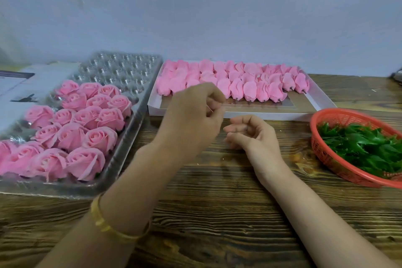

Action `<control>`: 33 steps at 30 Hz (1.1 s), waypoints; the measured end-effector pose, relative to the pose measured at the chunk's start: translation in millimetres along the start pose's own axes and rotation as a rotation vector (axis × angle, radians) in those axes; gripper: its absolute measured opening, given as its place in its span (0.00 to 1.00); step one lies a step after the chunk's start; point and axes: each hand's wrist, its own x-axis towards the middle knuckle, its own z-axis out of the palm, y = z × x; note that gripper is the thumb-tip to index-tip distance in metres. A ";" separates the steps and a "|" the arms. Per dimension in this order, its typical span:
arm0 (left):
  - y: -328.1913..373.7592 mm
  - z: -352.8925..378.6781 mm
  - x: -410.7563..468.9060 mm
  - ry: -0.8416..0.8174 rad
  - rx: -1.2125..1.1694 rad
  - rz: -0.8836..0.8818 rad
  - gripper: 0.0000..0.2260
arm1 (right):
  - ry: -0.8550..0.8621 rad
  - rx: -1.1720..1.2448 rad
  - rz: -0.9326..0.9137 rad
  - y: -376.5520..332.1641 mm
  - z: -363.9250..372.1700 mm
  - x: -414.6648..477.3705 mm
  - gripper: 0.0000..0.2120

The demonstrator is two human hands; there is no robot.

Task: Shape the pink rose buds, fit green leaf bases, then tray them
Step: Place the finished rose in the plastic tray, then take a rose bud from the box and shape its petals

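Note:
Closed pink rose buds (250, 85) lie in rows in a white shallow box (313, 96) at the back centre. Shaped open pink roses (87, 120) fill the near part of a clear plastic tray (121, 70) on the left. Green leaf bases (365, 146) sit piled in a red plastic basket (326, 159) on the right. My left hand (195, 113) hovers at the box's front edge, blurred, its fingers curled in with nothing plainly in them. My right hand (250, 133) rests on the table beside it, fingers loosely curled and holding nothing.
The wooden table (217, 213) runs toward me under both forearms. The tray's far cups (130, 65) hold no roses. White paper sheets (21, 89) lie at the far left behind the tray. A pale wall stands close behind everything.

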 end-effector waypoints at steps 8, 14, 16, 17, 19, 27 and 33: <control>-37.8 45.3 13.3 0.031 -0.127 -0.212 0.06 | 0.079 0.023 0.006 0.4 -3.5 4.7 0.13; -49.5 61.9 9.6 0.014 -0.256 -0.355 0.08 | 0.169 0.059 0.013 1.8 -7.4 10.5 0.11; -52.5 61.5 8.6 0.010 -0.271 -0.381 0.09 | 0.214 0.082 0.031 1.3 -9.0 13.5 0.10; -53.8 60.9 8.6 0.009 -0.273 -0.388 0.09 | 0.235 0.090 0.044 0.3 -10.2 15.5 0.10; -55.7 59.8 9.0 0.003 -0.277 -0.393 0.10 | 0.269 0.107 0.068 -3.4 -12.4 21.5 0.09; -59.6 63.0 8.6 -0.027 -0.275 -0.377 0.11 | 0.349 -0.066 0.026 -29.3 -30.3 64.8 0.10; -62.0 62.4 9.7 -0.048 -0.278 -0.372 0.10 | 0.451 -0.286 0.110 -46.9 -62.4 129.3 0.08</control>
